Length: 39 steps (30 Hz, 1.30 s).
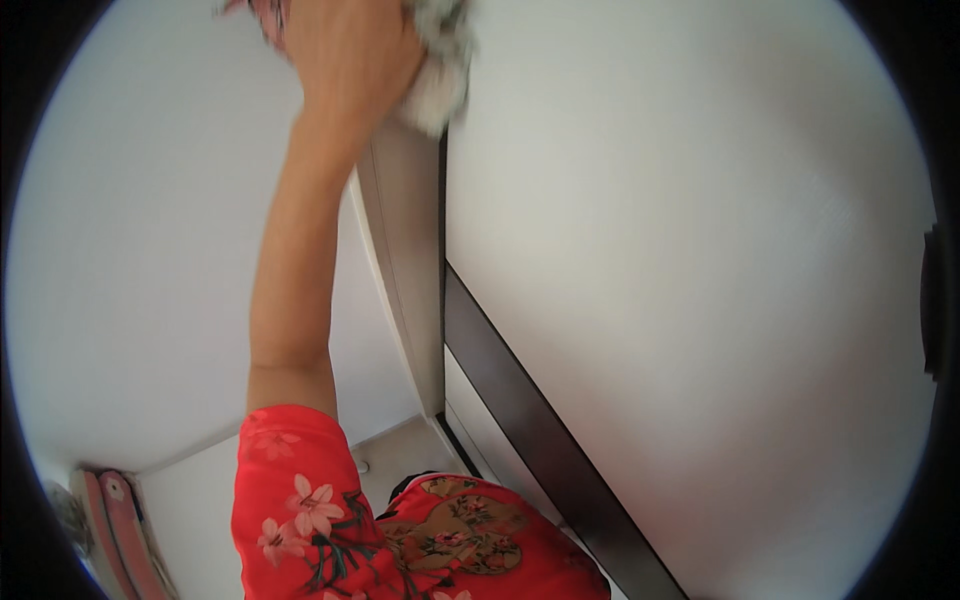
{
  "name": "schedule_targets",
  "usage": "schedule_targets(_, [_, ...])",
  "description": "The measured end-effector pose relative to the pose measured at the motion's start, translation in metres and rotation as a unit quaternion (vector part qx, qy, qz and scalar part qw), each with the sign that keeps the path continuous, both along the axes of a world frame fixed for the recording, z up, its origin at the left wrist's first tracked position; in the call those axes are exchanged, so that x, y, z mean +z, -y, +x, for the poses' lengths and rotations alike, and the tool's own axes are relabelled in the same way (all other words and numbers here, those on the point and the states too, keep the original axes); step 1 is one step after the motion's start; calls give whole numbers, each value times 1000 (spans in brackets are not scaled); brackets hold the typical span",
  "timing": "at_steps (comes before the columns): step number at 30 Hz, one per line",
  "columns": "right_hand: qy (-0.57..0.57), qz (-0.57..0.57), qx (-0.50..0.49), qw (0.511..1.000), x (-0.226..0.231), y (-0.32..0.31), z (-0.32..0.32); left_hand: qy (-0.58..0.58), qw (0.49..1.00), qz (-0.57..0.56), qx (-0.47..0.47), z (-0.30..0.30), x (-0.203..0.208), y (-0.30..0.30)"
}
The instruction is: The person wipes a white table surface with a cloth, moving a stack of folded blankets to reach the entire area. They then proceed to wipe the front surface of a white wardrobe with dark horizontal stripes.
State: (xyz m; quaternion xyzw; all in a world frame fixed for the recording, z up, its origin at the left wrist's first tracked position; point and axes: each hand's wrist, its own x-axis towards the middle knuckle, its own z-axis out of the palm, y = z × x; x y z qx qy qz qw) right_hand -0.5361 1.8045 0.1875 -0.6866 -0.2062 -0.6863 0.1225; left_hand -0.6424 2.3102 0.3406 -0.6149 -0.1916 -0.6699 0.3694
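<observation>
My left hand [350, 50] is raised at the top of the view, its arm stretched up from a red flowered sleeve. Its fingers are closed around a crumpled cloth [437, 95], whitish with grey-green patches. A pink patterned part pokes out on the hand's other side. The cloth lies against the edge of a large pale cabinet door [650, 250], near the narrow side panel [400, 210]. The hand's upper part and some of the cloth are cut off by the frame. My right hand does not show.
A dark brown strip [530, 420] runs slantwise below the door. At the far right edge sits a dark handle-like piece [932, 300]. A pale wall [150, 200] fills the left side. Pink and tan objects [125, 520] stand at the lower left.
</observation>
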Motion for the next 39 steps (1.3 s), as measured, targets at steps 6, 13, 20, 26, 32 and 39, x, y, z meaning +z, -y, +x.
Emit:
schedule_targets(6, [-10, 2, 26, 1000, 3, -8, 3, -32, 990, -136, -25, -9, -156, 22])
schedule_targets(13, [-30, -7, 83, 996, 29, -3, -5, -11, 977, -213, -24, 0, -263, 49])
schedule_targets(20, [-11, -34, 117, 993, 120, -65, 17, -72, 920, -385, 17, 4, -334, 26])
schedule_targets(26, [15, -70, 104, 992, 207, -89, 14, -34, 814, -575, -74, -5, -329, 43])
schedule_targets(32, [31, -93, 106, 990, 279, -112, 4, 369, 667, -507, -402, -20, -163, 57])
schedule_targets(39, [18, -69, 127, 989, 387, -135, -24, 267, 784, -360, -431, -45, 83, -20])
